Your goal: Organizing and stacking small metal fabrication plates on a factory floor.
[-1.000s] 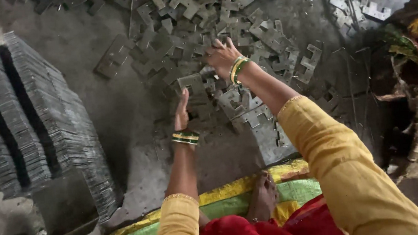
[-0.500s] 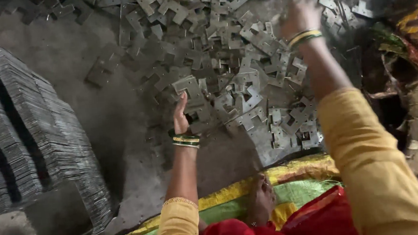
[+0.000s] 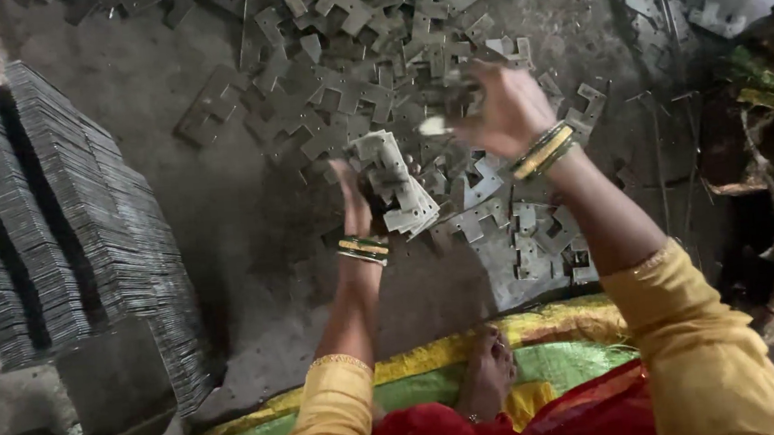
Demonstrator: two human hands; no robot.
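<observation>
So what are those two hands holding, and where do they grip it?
Left hand grips a fanned bunch of flat metal plates by its lower end; right hand is blurred, cannot tell.

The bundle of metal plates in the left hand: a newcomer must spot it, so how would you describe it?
Start at the scattered metal pieces on the floor. At their near edge the left hand grips a fanned bundle of plates, the only ones stacked and lifted rather than lying loose.

No package, label, sign or screen shows anywhere in this view, neither near nor far, left nor right.
</observation>
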